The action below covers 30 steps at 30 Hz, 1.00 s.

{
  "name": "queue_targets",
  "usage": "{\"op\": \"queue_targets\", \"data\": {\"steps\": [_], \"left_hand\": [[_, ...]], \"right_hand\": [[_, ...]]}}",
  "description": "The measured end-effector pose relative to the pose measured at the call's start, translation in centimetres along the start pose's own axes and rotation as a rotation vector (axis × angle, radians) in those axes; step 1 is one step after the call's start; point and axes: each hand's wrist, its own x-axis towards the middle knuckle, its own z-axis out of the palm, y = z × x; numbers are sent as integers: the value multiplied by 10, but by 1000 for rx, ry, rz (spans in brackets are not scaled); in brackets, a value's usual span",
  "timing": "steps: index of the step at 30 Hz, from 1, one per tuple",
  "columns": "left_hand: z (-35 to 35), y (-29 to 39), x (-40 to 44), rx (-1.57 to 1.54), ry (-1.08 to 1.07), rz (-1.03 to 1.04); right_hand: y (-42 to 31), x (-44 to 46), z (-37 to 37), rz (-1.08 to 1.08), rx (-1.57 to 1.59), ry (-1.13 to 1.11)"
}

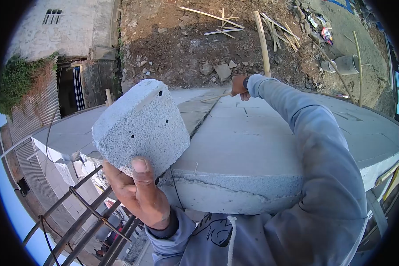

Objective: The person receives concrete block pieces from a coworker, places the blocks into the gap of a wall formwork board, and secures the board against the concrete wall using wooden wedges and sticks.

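My left hand [142, 195] grips a grey concrete block [142, 119] from below, with the thumb pressed on its near face. The block is rough and porous, has a few small dark holes, and is held tilted above the wall. At the far side of the pale block wall [239, 146], my outstretched right hand [240, 87] is closed. A thin tan strand [215, 96] runs from its fingers to the left along the wall; whether it is cord or wire I cannot tell. My body is close against the wall's near edge.
Steel rebars [91, 217] tied with wire stick out at lower left. A wooden pole [262, 44] stands beyond the wall. Rubble and loose wood strips [226, 26] lie on the dirt below. A bucket [346, 64] lies at right.
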Motion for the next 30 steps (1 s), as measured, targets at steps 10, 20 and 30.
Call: {"op": "queue_targets", "data": {"steps": [10, 20, 30], "left_hand": [[1, -2, 6, -31, -32, 21], [3, 2, 3, -70, -3, -23], [5, 1, 3, -76, 48, -48]], "right_hand": [[11, 64, 38, -280, -640, 120], [28, 49, 30, -12, -242, 206], [30, 32, 36, 72, -351, 269]]}}
